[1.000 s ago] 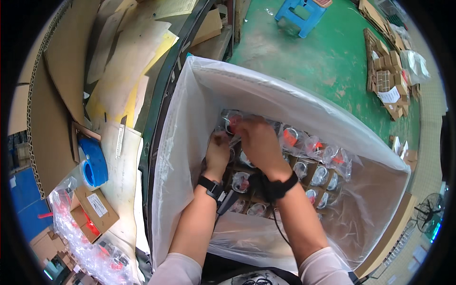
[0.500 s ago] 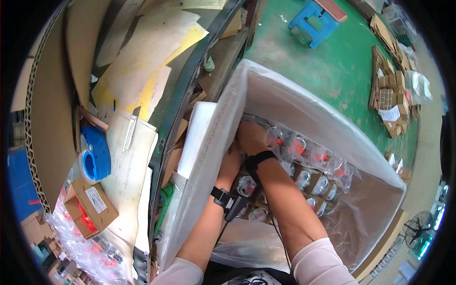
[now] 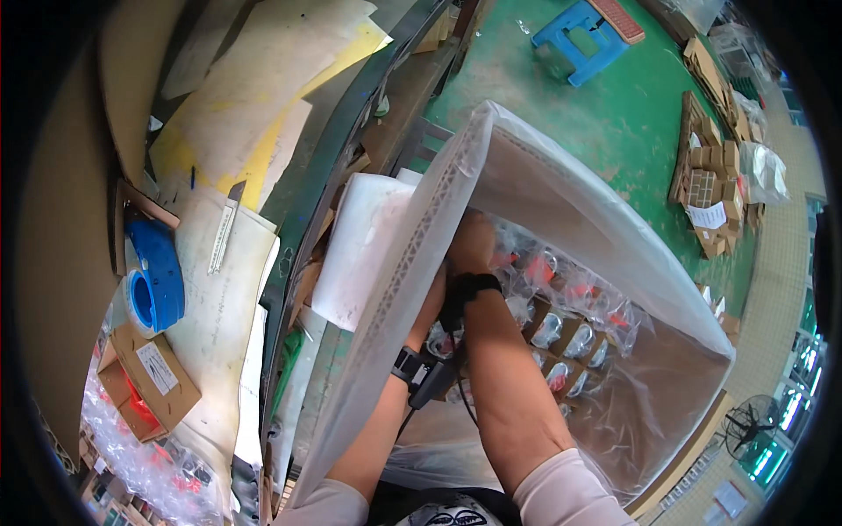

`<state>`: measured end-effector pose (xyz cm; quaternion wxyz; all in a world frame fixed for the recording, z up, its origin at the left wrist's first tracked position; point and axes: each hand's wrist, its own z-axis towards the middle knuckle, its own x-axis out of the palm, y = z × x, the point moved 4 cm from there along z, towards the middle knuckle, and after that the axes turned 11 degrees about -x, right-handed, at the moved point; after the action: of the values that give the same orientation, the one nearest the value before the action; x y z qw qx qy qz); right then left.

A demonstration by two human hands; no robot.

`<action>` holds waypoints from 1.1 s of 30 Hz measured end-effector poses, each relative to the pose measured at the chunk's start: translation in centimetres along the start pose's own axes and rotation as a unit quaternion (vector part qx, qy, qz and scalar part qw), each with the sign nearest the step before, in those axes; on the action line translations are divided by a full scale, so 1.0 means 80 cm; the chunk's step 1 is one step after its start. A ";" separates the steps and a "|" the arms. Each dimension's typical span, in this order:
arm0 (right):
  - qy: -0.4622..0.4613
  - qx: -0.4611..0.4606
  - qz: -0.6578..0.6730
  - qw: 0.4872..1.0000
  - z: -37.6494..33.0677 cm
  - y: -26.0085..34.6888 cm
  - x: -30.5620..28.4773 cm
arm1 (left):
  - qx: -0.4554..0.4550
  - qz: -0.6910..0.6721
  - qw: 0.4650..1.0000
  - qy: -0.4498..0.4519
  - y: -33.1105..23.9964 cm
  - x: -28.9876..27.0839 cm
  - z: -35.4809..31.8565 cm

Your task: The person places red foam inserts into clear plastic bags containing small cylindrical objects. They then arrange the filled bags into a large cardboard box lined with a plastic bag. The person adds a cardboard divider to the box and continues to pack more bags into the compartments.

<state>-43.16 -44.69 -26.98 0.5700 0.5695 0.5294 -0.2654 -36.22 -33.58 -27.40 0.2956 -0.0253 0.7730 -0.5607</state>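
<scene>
Both my arms reach down into a large cardboard box (image 3: 605, 188) lined with clear plastic film. My right hand (image 3: 474, 241) is at the box's far left inner corner, its fingers hidden from sight. Close beside it, my left hand (image 3: 436, 285) is mostly covered by the right wrist and the box wall, so its fingers do not show. Inside the box, clear plastic bags with red-orange parts (image 3: 574, 285) lie in a row along the far side. Nearer stand cardboard dividers with bagged round pieces (image 3: 545, 331) in their cells.
Left of the box runs a worktable with paper sheets (image 3: 237, 131), a box cutter (image 3: 226, 228), a blue tape dispenser (image 3: 158, 272) and a small carton (image 3: 149, 381). A white roll (image 3: 360, 250) stands between table and box. Beyond are a blue stool (image 3: 583, 44) and stacked cartons (image 3: 710, 184).
The box's near-left wall leans further right in view, and the scene has shifted slightly left. Both hands stay in the same corner, with my right forearm a little further left.
</scene>
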 end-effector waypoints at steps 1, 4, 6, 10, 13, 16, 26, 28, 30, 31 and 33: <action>0.035 -0.056 -0.007 0.998 0.002 0.002 0.002 | 0.078 0.026 0.997 -0.015 -0.007 -0.003 0.004; 0.070 -0.180 0.028 0.981 -0.001 -0.001 -0.021 | 0.060 -0.047 0.996 0.046 -0.025 -0.006 0.015; 0.018 -0.234 0.135 0.963 -0.032 0.027 -0.088 | -0.021 -0.097 0.991 0.088 -0.015 -0.017 0.028; -0.125 -0.141 0.055 0.981 -0.085 0.021 -0.159 | 0.010 -0.017 0.998 0.065 0.014 -0.003 0.047; -0.067 -0.196 -0.094 0.974 -0.082 0.007 -0.117 | -0.037 0.125 0.985 0.112 0.027 0.028 0.055; 0.077 -0.153 -0.084 0.982 -0.035 0.022 -0.063 | 0.014 0.134 0.988 0.076 0.031 0.026 0.057; -0.033 -0.197 0.227 0.953 -0.028 -0.025 -0.040 | 0.011 0.229 0.949 0.215 -0.036 0.014 0.043; 0.026 -0.204 0.193 0.959 -0.036 -0.018 -0.046 | 0.045 0.155 0.983 0.091 -0.050 0.001 0.048; 0.101 -0.321 0.022 0.941 -0.044 -0.006 -0.054 | 0.050 0.147 0.986 0.060 -0.048 -0.002 0.048; 0.129 -0.309 -0.029 0.942 -0.044 -0.002 -0.052 | 0.039 0.178 0.979 0.093 -0.040 0.001 0.046; 0.184 -0.278 -0.128 0.934 -0.039 0.008 -0.039 | 0.013 0.217 0.967 0.133 -0.037 0.005 0.044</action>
<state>-44.48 -42.61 -23.24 0.5596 0.3544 0.7460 -0.0688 -35.73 -37.79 -25.62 0.3053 0.2217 0.7851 -0.4912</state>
